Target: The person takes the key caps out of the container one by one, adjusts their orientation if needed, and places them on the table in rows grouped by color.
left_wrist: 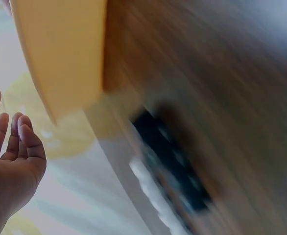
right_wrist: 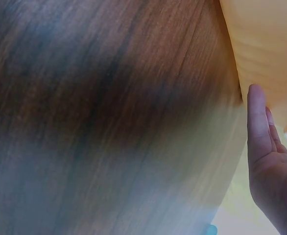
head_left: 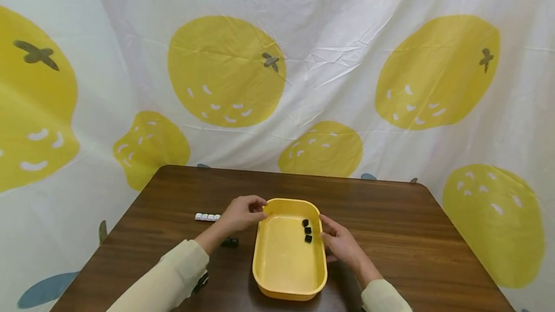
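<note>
A yellow rectangular tray [head_left: 289, 297] lies lengthwise in front of me on the brown wooden table. Three small black cube-like pieces [head_left: 308, 230] sit inside it along the right wall. My left hand [head_left: 240, 213] is at the tray's far left corner, its fingers loosely bent and holding nothing. In the left wrist view the left hand [left_wrist: 18, 159] shows beside the tray wall [left_wrist: 65, 54]. At the right rim, my right hand [head_left: 344, 244] has its fingertips against the tray. The right wrist view shows its extended fingers [right_wrist: 257, 117] along the outer wall [right_wrist: 266, 58].
Left of the tray lies a row of small white key-like pieces [head_left: 207, 216], with a dark row [head_left: 230, 242] nearer me, partly behind the left forearm. Another small black object [head_left: 201, 282] shows by the left sleeve. A lemon-print curtain [head_left: 321, 85] hangs behind the table [head_left: 390, 206].
</note>
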